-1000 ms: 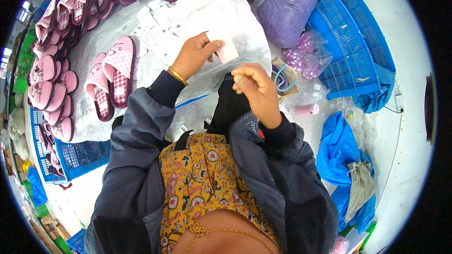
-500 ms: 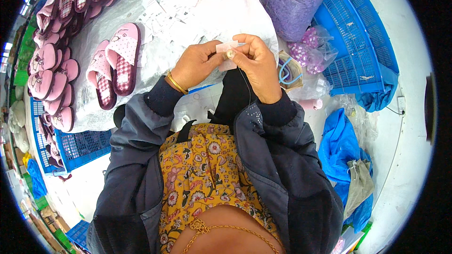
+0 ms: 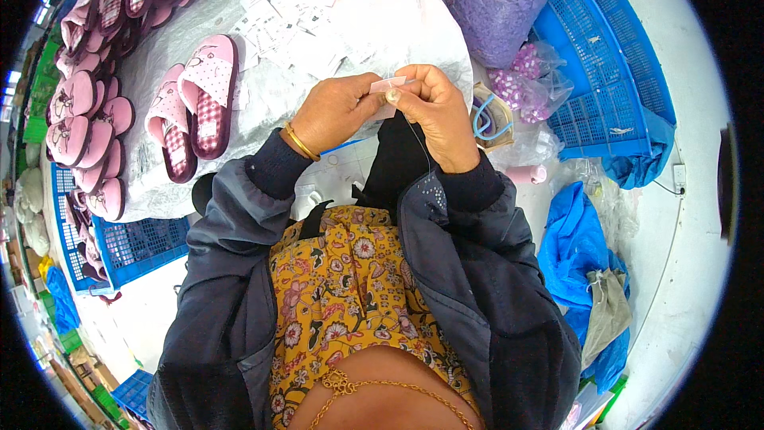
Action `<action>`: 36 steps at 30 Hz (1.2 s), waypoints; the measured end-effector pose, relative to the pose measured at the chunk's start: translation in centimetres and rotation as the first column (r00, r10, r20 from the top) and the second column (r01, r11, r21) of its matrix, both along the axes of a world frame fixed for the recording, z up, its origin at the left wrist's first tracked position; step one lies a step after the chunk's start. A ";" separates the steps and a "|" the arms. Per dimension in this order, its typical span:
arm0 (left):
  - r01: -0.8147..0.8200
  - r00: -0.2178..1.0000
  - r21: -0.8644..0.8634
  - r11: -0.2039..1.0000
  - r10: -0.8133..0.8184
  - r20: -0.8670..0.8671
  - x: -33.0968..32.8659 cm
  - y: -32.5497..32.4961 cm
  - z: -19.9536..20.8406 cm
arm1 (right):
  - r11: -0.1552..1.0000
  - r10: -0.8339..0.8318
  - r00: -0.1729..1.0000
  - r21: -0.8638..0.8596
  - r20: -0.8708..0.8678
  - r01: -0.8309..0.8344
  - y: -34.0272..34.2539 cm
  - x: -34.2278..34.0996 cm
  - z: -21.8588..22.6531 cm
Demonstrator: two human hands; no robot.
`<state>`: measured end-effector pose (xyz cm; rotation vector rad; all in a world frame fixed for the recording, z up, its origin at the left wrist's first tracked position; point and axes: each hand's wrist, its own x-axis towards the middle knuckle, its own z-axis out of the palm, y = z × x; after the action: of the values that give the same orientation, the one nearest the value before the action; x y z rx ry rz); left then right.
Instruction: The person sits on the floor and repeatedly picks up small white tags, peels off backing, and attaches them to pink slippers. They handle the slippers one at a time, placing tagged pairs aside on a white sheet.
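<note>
Between my two hands is a small pale pink tag-like piece (image 3: 385, 85), its material too small to make out. My left hand (image 3: 334, 111) pinches its left side with thumb and forefinger. My right hand (image 3: 436, 111) is closed at its right side, the thumb pressed against the fingers. A thin dark thread (image 3: 419, 142) hangs from my right fingers toward the jacket; whether a needle is in them is hidden. Left of my hands lies a pair of pink dotted slippers (image 3: 213, 95) with checked insoles, on the plastic-covered table (image 3: 274, 123).
Several pink slippers (image 3: 72, 139) line the table's left and far edges. Small white paper tags (image 3: 294, 28) lie scattered beyond my hands. To the right are a bag of purple pieces (image 3: 497, 8), a blue crate (image 3: 593, 72), an open container (image 3: 492, 118) and a pink roll (image 3: 527, 174).
The pink piece has tilted slightly and shows less of its face between my fingers. Both hands stay in nearly the same place, and the view has shifted slightly.
</note>
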<state>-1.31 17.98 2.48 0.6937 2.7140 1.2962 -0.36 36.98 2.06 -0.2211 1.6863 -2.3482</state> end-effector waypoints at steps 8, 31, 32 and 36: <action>0.031 0.967 -0.096 0.995 -0.055 -0.247 0.6 0.1 -0.8 | 1.000 0.017 0.997 0.020 0.081 -0.018 0.6 -0.3 -1.1; -0.084 0.953 0.353 0.932 -0.029 0.303 3.9 -3.2 -3.3 | 0.868 0.224 0.968 0.475 -0.115 -0.145 -1.1 1.8 -1.7; -0.110 0.967 0.310 0.944 0.030 0.251 4.1 -3.5 -3.1 | 0.811 0.232 0.942 0.583 -0.244 -0.048 -1.3 1.7 -1.8; -0.195 0.977 0.244 0.950 0.165 0.137 4.7 -4.6 -2.7 | 0.759 0.184 0.923 0.645 -0.337 0.084 -2.5 1.9 0.1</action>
<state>3.38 13.41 -0.18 0.3767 2.5944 1.6939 1.59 34.45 2.11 -0.6085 2.5298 -1.5866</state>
